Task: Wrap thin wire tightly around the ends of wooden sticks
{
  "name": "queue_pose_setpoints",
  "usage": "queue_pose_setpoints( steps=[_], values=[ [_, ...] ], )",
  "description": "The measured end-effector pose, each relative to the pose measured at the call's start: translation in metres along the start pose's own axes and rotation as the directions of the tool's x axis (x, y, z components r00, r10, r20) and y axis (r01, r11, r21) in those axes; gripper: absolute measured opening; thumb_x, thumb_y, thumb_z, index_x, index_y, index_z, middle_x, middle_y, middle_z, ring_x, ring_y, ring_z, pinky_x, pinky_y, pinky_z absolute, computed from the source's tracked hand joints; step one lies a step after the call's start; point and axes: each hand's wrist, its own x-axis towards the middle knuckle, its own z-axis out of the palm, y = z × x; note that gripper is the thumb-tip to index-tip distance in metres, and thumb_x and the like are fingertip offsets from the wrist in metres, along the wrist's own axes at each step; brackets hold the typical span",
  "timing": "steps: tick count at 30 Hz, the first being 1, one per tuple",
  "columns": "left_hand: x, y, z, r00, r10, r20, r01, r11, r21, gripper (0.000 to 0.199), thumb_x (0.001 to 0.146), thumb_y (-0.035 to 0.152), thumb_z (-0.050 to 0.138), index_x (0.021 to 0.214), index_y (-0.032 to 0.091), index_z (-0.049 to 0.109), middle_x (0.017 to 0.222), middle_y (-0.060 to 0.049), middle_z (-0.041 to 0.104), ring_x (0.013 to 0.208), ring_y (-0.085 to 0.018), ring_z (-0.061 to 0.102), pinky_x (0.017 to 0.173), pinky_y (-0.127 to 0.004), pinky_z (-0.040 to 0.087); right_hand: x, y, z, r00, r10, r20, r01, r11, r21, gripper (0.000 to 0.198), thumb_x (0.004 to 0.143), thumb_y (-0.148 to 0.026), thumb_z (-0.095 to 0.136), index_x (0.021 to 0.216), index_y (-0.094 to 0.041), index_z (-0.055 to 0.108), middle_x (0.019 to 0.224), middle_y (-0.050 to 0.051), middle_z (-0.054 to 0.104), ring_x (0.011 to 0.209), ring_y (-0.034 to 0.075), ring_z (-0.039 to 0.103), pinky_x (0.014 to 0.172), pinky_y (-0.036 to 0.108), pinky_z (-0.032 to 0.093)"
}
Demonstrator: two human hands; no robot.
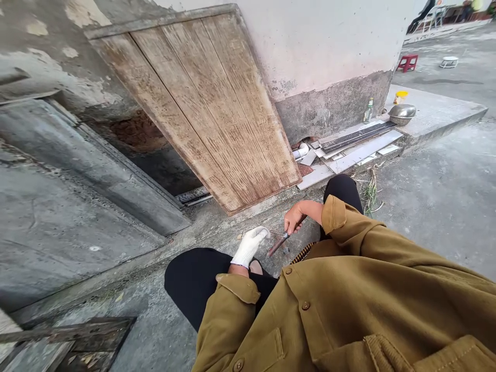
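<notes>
My left hand (pixel 250 246), in a white knit glove, is low in front of my knees with its fingers pinched together. A thin wire-like piece (pixel 276 233) runs from its fingertips towards my right hand. My right hand (pixel 295 218), bare, is closed round a long narrow brown tool (pixel 278 245). The tool's free end slants down to the left, close to the gloved fingers; its exact kind is too small to tell. A worn wooden panel (pixel 205 108) leans on the wall just beyond both hands.
Flat strips and tiles (pixel 352 150) lie along the wall, near a white pipe (pixel 301 151). A metal bowl (pixel 402 113) and a glass bottle (pixel 368 110) are farther right. Concrete slabs (pixel 70 206) stand at left, an old wooden frame (pixel 96 330) below. A red stool (pixel 407 63) is far off.
</notes>
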Motion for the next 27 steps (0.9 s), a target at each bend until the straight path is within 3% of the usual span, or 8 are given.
queue_pose_setpoints(
  steps=[3, 7, 10, 15, 18, 21, 23, 27],
  values=[
    [0.002, -0.004, 0.008, 1.000, 0.010, -0.012, -0.010, 1.000, -0.029, 0.048, 0.073, 0.064, 0.070, 0.077, 0.016, 0.065, 0.065, 0.000, 0.057, 0.056, -0.012, 0.044, 0.058, -0.026, 0.035, -0.013, -0.010, 0.001, 0.994, -0.111, -0.009, 0.112, 0.990, 0.081, 0.019, 0.090, -0.026, 0.073, 0.078, -0.012, 0.073, 0.072, 0.002, 0.068, 0.061, 0.011, 0.060, 0.065, 0.023, 0.050],
    [0.002, -0.010, 0.034, 0.997, -0.005, 0.076, 0.007, 1.000, -0.026, 0.049, 0.081, 0.066, 0.062, 0.082, 0.017, 0.065, 0.056, 0.003, 0.049, 0.053, -0.013, 0.042, 0.057, -0.025, 0.033, -0.015, -0.016, -0.006, 0.903, -0.182, -0.390, 0.253, 0.957, 0.139, 0.028, 0.106, -0.029, 0.049, 0.088, -0.014, 0.064, 0.080, 0.001, 0.065, 0.064, 0.007, 0.054, 0.069, 0.018, 0.048],
    [0.001, -0.010, 0.045, 0.980, -0.020, 0.198, 0.002, 0.996, 0.088, 0.046, 0.086, 0.061, 0.057, 0.084, 0.016, 0.067, 0.055, 0.002, 0.050, 0.053, -0.013, 0.041, 0.056, -0.026, 0.029, -0.007, -0.011, -0.012, 0.841, -0.081, -0.535, 0.159, 0.982, 0.102, 0.032, 0.105, -0.027, 0.047, 0.077, -0.016, 0.057, 0.068, 0.000, 0.058, 0.060, 0.009, 0.050, 0.064, 0.020, 0.045],
    [0.003, -0.005, 0.032, 0.992, 0.026, 0.122, -0.035, 0.996, 0.077, 0.044, 0.082, 0.060, 0.061, 0.078, 0.016, 0.066, 0.059, 0.002, 0.049, 0.053, -0.012, 0.039, 0.055, -0.026, 0.027, 0.003, 0.001, -0.008, 0.894, 0.053, -0.445, -0.075, 0.997, -0.034, 0.034, 0.084, -0.012, 0.070, 0.055, -0.016, 0.053, 0.049, -0.001, 0.047, 0.061, 0.014, 0.051, 0.065, 0.024, 0.041],
    [0.008, -0.008, 0.015, 0.999, 0.019, 0.035, -0.019, 1.000, 0.016, 0.046, 0.075, 0.063, 0.065, 0.073, 0.018, 0.063, 0.057, 0.003, 0.048, 0.052, -0.011, 0.038, 0.053, -0.025, 0.028, -0.002, 0.000, 0.000, 0.976, 0.055, -0.211, -0.071, 0.995, -0.066, 0.024, 0.083, -0.017, 0.075, 0.061, -0.013, 0.065, 0.051, -0.002, 0.054, 0.057, 0.012, 0.051, 0.063, 0.023, 0.041],
    [0.011, -0.014, 0.009, 0.999, -0.011, -0.053, 0.011, 1.000, -0.006, 0.050, 0.067, 0.066, 0.071, 0.074, 0.017, 0.063, 0.063, 0.001, 0.057, 0.053, -0.011, 0.043, 0.054, -0.025, 0.033, -0.012, -0.008, 0.004, 0.999, -0.025, -0.025, 0.025, 1.000, -0.010, 0.018, 0.084, -0.023, 0.077, 0.071, -0.011, 0.073, 0.063, 0.001, 0.066, 0.058, 0.012, 0.057, 0.064, 0.024, 0.047],
    [0.011, -0.016, 0.014, 0.997, -0.015, -0.074, 0.011, 0.999, -0.050, 0.053, 0.068, 0.070, 0.071, 0.076, 0.018, 0.063, 0.059, 0.002, 0.053, 0.051, -0.012, 0.043, 0.053, -0.025, 0.034, -0.018, -0.013, 0.002, 0.992, -0.114, -0.059, 0.117, 0.992, 0.056, 0.020, 0.090, -0.026, 0.072, 0.077, -0.011, 0.072, 0.073, 0.002, 0.069, 0.062, 0.011, 0.060, 0.068, 0.023, 0.050],
    [0.006, -0.013, 0.035, 0.997, -0.005, 0.074, 0.010, 0.998, -0.068, 0.051, 0.077, 0.068, 0.067, 0.076, 0.017, 0.065, 0.052, 0.005, 0.044, 0.050, -0.012, 0.040, 0.053, -0.025, 0.033, -0.016, -0.012, -0.007, 0.913, -0.177, -0.367, 0.232, 0.966, 0.110, 0.030, 0.107, -0.028, 0.046, 0.085, -0.014, 0.061, 0.075, 0.000, 0.064, 0.063, 0.006, 0.054, 0.068, 0.018, 0.048]
  ],
)
